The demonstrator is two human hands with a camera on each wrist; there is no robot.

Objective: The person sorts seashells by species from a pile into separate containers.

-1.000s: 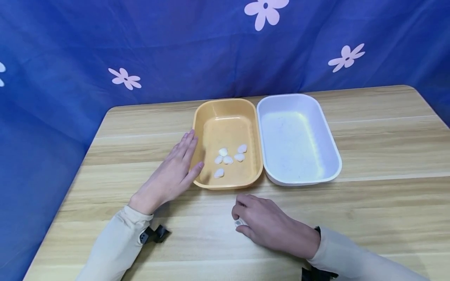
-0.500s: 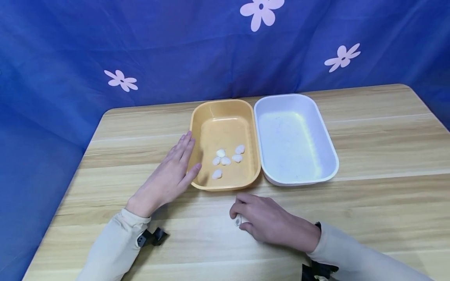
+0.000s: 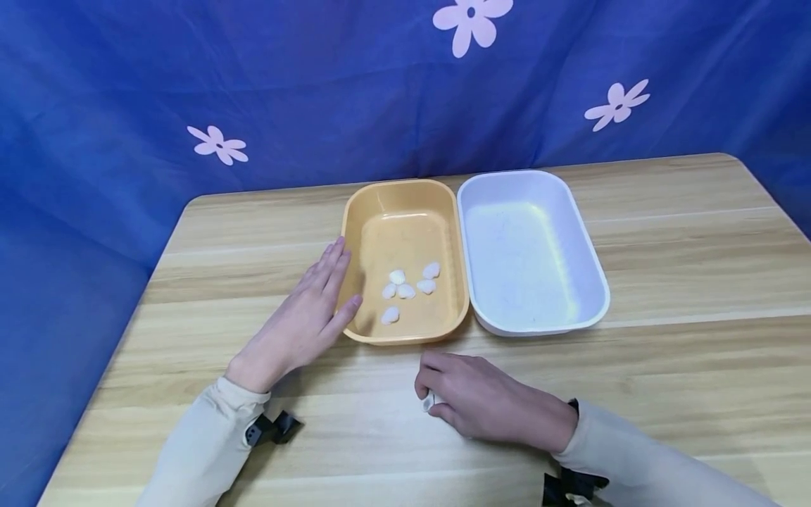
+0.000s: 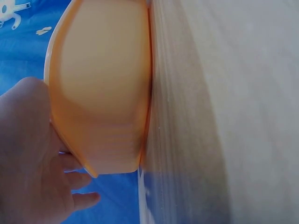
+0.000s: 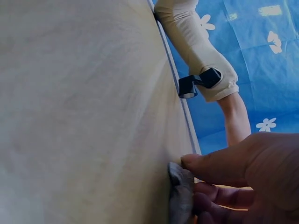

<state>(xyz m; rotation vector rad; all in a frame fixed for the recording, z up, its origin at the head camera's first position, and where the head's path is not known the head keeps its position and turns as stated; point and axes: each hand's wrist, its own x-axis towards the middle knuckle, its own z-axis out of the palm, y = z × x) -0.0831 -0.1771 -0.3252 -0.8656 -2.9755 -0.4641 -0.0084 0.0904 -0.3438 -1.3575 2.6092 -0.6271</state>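
Observation:
My left hand [image 3: 300, 317] lies along the left rim of the orange-yellow tray [image 3: 405, 336], fingers straight and thumb over the near corner. The left wrist view shows the fingers at the tray's rim [image 4: 74, 158]. Several small white shells [image 3: 391, 315] lie inside it, toward the near half. In front of the trays my right hand [image 3: 484, 401] is low over the table, its fingers and thumb pinching a small whitish shell [image 3: 428, 402]. In the right wrist view this shell [image 5: 180, 193] looks grey and lumpy against the tabletop, partly hidden by the fingers.
A white tray [image 3: 538, 331] stands against the right side of the orange-yellow one. Both are on a wood-grain table [image 3: 697, 338]. Behind the table hangs a blue cloth [image 3: 342, 91] with pale flowers.
The whole head view has shifted slightly. My right fingers and thumb have moved a little on the shell, showing more of it. My left hand keeps its place on the tray.

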